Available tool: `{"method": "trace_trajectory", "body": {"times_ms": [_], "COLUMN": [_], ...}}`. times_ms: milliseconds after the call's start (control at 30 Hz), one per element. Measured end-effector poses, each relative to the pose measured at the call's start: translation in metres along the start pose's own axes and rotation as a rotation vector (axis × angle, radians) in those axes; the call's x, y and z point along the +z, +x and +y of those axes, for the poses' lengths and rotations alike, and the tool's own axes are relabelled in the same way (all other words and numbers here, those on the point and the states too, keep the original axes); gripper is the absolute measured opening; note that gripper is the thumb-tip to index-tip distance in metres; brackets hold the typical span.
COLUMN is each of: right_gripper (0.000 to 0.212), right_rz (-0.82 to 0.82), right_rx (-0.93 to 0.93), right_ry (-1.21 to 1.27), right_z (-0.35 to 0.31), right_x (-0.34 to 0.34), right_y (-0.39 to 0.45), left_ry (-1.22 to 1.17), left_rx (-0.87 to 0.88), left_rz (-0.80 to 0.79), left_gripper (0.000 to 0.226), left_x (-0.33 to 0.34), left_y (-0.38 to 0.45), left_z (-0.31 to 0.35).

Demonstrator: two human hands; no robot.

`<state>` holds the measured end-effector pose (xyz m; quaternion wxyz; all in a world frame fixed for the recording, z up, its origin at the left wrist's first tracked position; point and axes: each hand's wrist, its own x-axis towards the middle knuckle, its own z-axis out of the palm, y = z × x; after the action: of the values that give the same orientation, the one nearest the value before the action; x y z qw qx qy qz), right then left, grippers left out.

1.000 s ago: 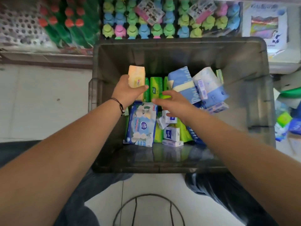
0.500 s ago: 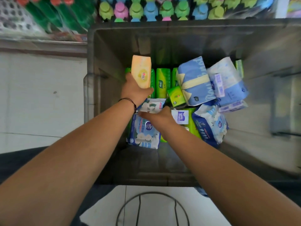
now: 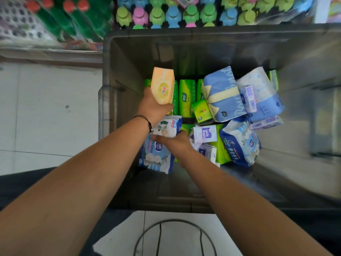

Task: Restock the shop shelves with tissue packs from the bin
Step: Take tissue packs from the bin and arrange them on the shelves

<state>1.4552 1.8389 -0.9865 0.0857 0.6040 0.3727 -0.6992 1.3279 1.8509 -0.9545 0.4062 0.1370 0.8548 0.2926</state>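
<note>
A grey plastic bin in front of me holds tissue packs in green, blue and white. My left hand holds an orange tissue pack upright above the bin's left side. My right hand reaches lower and grips a white and blue tissue pack by its near edge. Under it lies a blue wet-wipe pack. Green packs stand along the back. Large blue packs lean at the right.
Behind the bin a low shelf carries green bottles with red caps and bottles with coloured tops. White tiled floor lies to the left. A wire ring sits on the floor near my legs.
My right hand moved left from the green packs and took hold of the white and blue pack. My left hand stayed on the orange pack. The view came closer to the bin.
</note>
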Motion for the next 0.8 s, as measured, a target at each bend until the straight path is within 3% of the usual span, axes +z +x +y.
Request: {"method": "trace_trajectory", "body": {"times_ms": [33, 100, 300, 467, 600, 700, 800], "right_gripper": [0.059, 0.048, 0.052, 0.071, 0.048, 0.060, 0.046], "right_rz": [-0.024, -0.047, -0.018, -0.019, -0.057, -0.058, -0.070], "right_rx": [-0.005, -0.023, -0.124, -0.229, -0.332, -0.394, -0.467], "right_ry": [0.015, 0.050, 0.046, -0.078, -0.113, -0.160, -0.118], "right_z": [-0.001, -0.001, -0.011, -0.031, -0.055, -0.074, -0.093], "right_x": [-0.001, -0.003, -0.024, -0.066, -0.101, -0.124, -0.147], "right_y": [-0.001, -0.003, -0.013, -0.037, -0.072, -0.106, -0.149], "left_ry": [0.001, -0.012, -0.084, -0.261, -0.416, -0.512, -0.543], "left_rx": [0.002, 0.005, 0.034, 0.027, 0.040, 0.076, 0.160], "left_rz": [-0.004, -0.009, 0.025, 0.040, -0.006, -0.044, -0.074], "left_gripper": [0.063, 0.065, 0.066, 0.052, 0.048, 0.042, 0.040], "left_x": [-0.001, -0.004, -0.018, -0.028, -0.042, -0.057, -0.080], "left_y": [-0.001, -0.002, -0.008, -0.022, -0.042, -0.064, -0.090], "left_z": [0.000, 0.000, 0.008, 0.018, 0.032, 0.050, 0.074]}}
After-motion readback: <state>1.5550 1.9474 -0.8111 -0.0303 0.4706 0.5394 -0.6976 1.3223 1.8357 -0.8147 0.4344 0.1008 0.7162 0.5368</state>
